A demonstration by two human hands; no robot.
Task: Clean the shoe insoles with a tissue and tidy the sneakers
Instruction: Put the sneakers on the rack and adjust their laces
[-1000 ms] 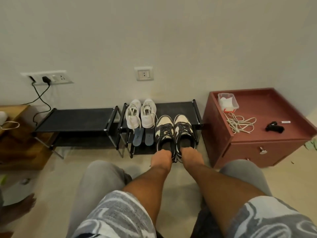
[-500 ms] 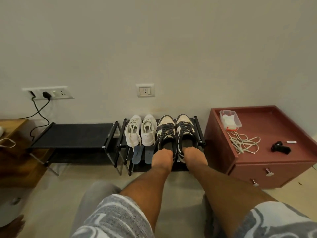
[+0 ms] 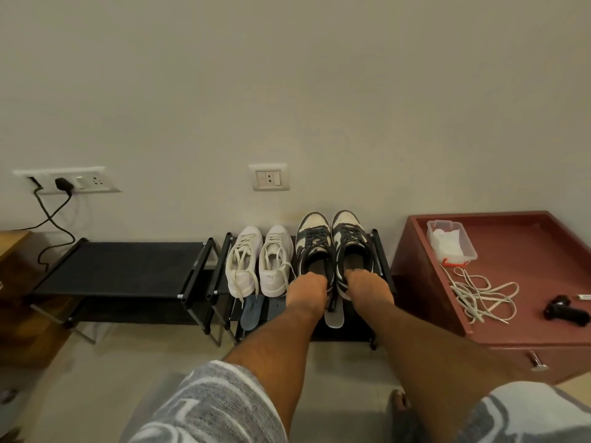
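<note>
Two black-and-white sneakers stand side by side on the top shelf of the black shoe rack [image 3: 380, 251], toes to the wall. My left hand [image 3: 307, 294] grips the heel of the left sneaker [image 3: 311, 243], fingers curled into its opening. My right hand [image 3: 367, 289] grips the heel of the right sneaker [image 3: 348, 238] the same way. A pair of white sneakers [image 3: 259, 260] sits just left of them on the same shelf. On the lower shelf lie a blue insole [image 3: 251, 313] and a grey insole [image 3: 334, 314].
A second black rack [image 3: 124, 266] stands to the left, bare on top. At the right, a red cabinet [image 3: 524, 251] holds a clear tissue box [image 3: 449, 243], loose white laces [image 3: 479, 294] and a black object [image 3: 566, 311]. A wooden stand sits at far left, wall sockets above.
Both hands pushed the black-and-white sneakers further back onto the top shelf toward the wall. A grey insole now shows on the lower shelf between my wrists.
</note>
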